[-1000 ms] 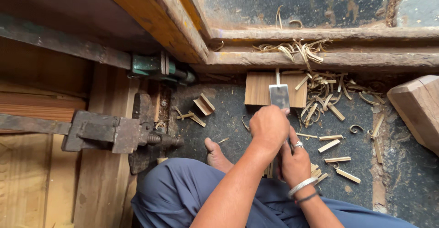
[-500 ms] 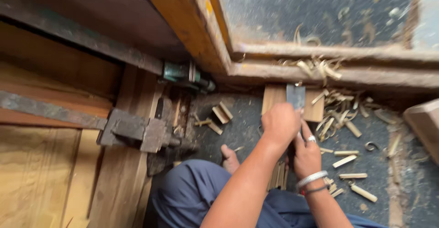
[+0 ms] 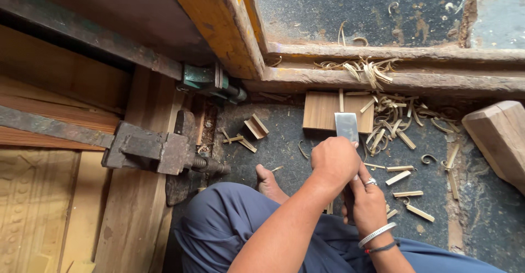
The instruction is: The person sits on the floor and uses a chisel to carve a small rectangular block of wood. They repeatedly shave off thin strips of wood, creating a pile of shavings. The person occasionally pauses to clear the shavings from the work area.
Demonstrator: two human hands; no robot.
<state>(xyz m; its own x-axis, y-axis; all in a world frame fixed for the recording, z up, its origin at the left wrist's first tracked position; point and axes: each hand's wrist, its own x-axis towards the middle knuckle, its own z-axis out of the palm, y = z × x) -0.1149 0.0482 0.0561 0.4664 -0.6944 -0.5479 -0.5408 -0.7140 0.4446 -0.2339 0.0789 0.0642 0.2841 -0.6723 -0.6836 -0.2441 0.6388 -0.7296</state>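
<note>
The left hand (image 3: 334,162) was closed around the top of a chisel (image 3: 346,127), its flat steel blade pointing at a small wooden block (image 3: 322,110) on the dark floor (image 3: 284,136). The right hand (image 3: 367,206) (ring and bangle worn) gripped the handle just below. Wood chips (image 3: 402,139) lay scattered beside the block. A wooden mallet (image 3: 500,136) rested well apart, at right.

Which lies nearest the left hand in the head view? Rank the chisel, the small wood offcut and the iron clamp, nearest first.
From the left hand:
1. chisel, gripped in that hand, blade sticking out just above it.
2. small wood offcut, on the floor up and to the left.
3. iron clamp, far left, on the planks.
</note>
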